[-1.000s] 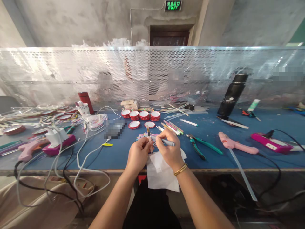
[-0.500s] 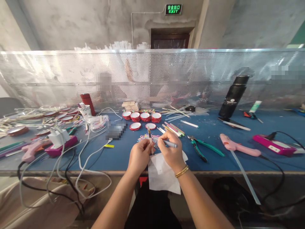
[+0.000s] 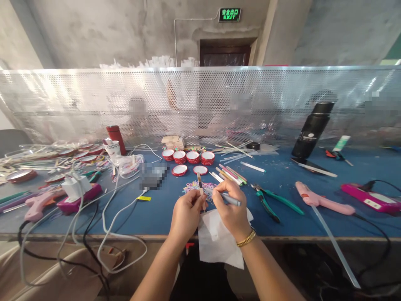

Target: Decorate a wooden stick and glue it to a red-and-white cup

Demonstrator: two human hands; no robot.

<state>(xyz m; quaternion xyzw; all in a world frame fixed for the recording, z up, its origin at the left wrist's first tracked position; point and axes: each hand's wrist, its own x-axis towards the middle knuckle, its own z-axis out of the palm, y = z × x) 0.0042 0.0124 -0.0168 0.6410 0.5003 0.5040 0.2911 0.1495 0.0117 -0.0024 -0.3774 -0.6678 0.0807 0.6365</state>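
Observation:
My left hand (image 3: 186,209) pinches a thin flat stick (image 3: 199,179), which points away from me. A dark brown band marks part of the stick, and the rest is pale. My right hand (image 3: 230,205) is closed on a grey marker (image 3: 231,199), its tip end close to the stick; whether they touch cannot be seen clearly. Beneath my right hand, a white sheet of paper or cloth (image 3: 219,248) hangs over the table edge. Just beyond my hands lies a pile of small pastel-coloured bits (image 3: 191,186).
Stacked red-rimmed round pieces (image 3: 192,158) stand ahead, with several markers (image 3: 232,173) beside them. To the right lie green-handled pliers (image 3: 278,200), a pink glue gun (image 3: 326,200) and a black bottle (image 3: 313,130). White cables (image 3: 109,217) and another glue gun (image 3: 42,202) crowd the left.
The view has shifted slightly, so the table things sit lower in the picture. Both hands keep their grips on the stick and marker, and the marker tip is slightly farther from the dark band.

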